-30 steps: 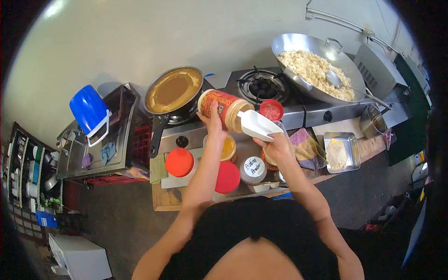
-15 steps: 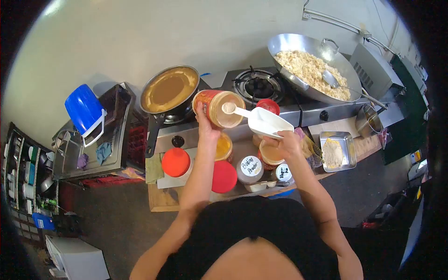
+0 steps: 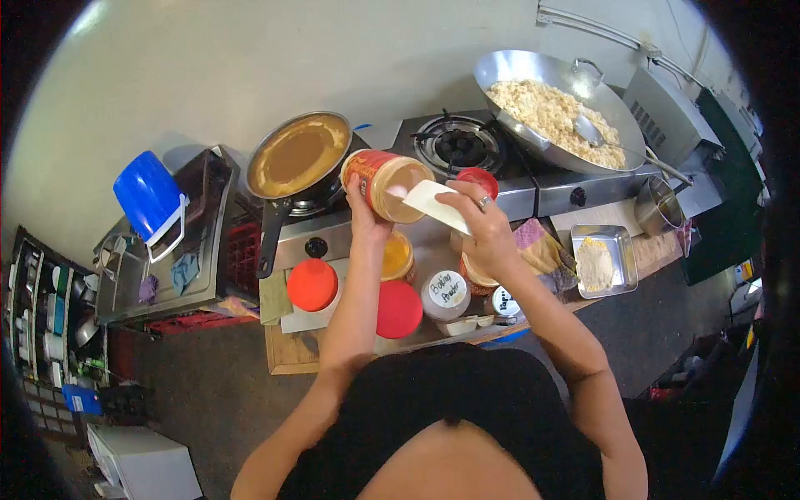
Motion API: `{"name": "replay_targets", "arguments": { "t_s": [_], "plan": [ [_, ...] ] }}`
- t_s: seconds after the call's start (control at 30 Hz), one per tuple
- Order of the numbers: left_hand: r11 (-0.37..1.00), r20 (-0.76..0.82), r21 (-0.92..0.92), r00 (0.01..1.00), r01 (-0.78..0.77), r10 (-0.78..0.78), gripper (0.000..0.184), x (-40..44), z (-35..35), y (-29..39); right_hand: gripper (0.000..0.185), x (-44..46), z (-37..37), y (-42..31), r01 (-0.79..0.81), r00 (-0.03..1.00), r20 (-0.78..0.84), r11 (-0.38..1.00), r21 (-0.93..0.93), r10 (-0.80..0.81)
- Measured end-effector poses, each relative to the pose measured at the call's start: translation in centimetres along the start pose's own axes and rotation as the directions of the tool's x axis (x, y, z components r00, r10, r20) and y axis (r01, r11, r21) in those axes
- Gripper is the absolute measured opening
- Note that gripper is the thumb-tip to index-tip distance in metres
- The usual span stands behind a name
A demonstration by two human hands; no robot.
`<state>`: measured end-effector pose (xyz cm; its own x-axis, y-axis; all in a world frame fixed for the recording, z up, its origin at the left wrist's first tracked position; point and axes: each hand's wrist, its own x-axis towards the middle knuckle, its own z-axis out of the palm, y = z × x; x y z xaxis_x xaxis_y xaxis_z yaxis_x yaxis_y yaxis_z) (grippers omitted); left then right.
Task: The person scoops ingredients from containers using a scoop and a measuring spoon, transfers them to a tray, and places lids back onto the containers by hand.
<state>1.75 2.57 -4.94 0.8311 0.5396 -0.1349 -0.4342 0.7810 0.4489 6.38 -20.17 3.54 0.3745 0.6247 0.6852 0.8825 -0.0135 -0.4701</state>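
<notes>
My left hand (image 3: pixel 364 212) is wrapped round a tilted plastic jar (image 3: pixel 379 179) with a red label and pale powder inside. In my right hand (image 3: pixel 484 227) is a white scoop (image 3: pixel 435 204), its far end at the jar's mouth. A small pinkish-white spoon end (image 3: pixel 397 192) shows inside the mouth; what it joins is hidden. Below the jar stand an open tub of yellow powder (image 3: pixel 397 255), a red lid (image 3: pixel 398 309) and a container marked Baking Powder (image 3: pixel 446 294).
A pan of brown batter (image 3: pixel 300 156) sits on the left burner, its handle pointing toward me. At right are a large wok of crumbly food (image 3: pixel 557 117) with a ladle, a metal tray (image 3: pixel 622 250) and a steel pot (image 3: pixel 657 207). A blue bucket (image 3: pixel 148 196) stands at left.
My right hand has turned over and moved up and left, bringing the scoop from beside the jar to its mouth. The jar has shifted slightly up and left in view.
</notes>
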Motion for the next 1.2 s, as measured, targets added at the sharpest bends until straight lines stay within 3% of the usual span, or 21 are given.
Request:
{"name": "replay_targets", "arguments": {
  "t_s": [0.1,0.2,0.3,0.43,0.53,0.63,0.7,0.73,0.83,0.9,1.03,1.2],
  "plan": [
    [1.000,0.050,0.000,0.999,0.019,-0.019,0.058,-0.6,-0.1,0.1,0.053,1.3,-0.2,0.5,0.203,0.978,-0.020,0.969,-0.138,-0.208],
    [0.997,-0.016,0.030,0.998,-0.066,0.067,0.058,0.5,-1.0,-0.4,0.053,2.0,-0.8,-0.5,0.261,0.965,0.080,0.939,-0.223,-0.250],
    [0.990,0.050,0.021,0.989,-0.140,0.139,0.060,0.8,-0.8,-0.5,0.051,1.1,-0.1,-1.3,0.231,0.965,0.175,0.948,-0.220,-0.194],
    [0.997,0.001,0.030,0.997,-0.072,0.072,0.061,0.8,-0.1,-0.4,0.049,0.8,0.6,-2.1,0.176,0.978,0.153,0.962,-0.208,-0.146],
    [0.998,0.044,0.058,0.999,-0.001,-0.001,0.065,-0.1,0.9,0.0,0.056,1.5,0.3,-1.5,0.224,0.972,0.119,0.952,-0.210,-0.202],
    [0.998,0.027,0.056,0.999,0.036,-0.037,0.070,-1.3,2.5,0.0,0.065,2.2,0.1,-0.2,0.422,0.906,0.094,0.871,-0.251,-0.412],
    [0.995,-0.011,0.069,0.997,0.070,-0.070,0.071,-1.7,3.0,0.0,0.068,2.3,0.3,1.0,0.443,0.897,0.137,0.862,-0.247,-0.421],
    [0.999,0.032,0.039,0.999,0.010,-0.011,0.068,-1.8,3.4,-0.2,0.069,2.3,0.4,1.4,0.454,0.891,0.156,0.857,-0.244,-0.427],
    [0.999,0.070,-0.011,0.997,-0.037,0.037,0.073,-0.2,1.1,-0.6,0.064,1.7,0.7,0.9,0.376,0.925,0.180,0.874,-0.307,-0.335],
    [0.997,-0.084,-0.019,0.994,-0.073,0.071,0.081,0.5,0.6,-0.7,0.061,1.3,1.0,0.0,0.325,0.943,0.189,0.883,-0.338,-0.275],
    [0.966,-0.235,0.115,0.939,-0.231,0.252,0.057,0.0,2.0,-1.6,0.056,1.2,1.5,-1.8,0.210,0.970,0.179,0.932,-0.295,-0.162],
    [0.947,-0.340,0.118,0.884,-0.300,0.322,0.055,-0.4,2.4,-1.9,0.056,1.0,1.4,-1.8,0.054,0.983,0.185,0.965,-0.256,-0.006]
  ]
}}
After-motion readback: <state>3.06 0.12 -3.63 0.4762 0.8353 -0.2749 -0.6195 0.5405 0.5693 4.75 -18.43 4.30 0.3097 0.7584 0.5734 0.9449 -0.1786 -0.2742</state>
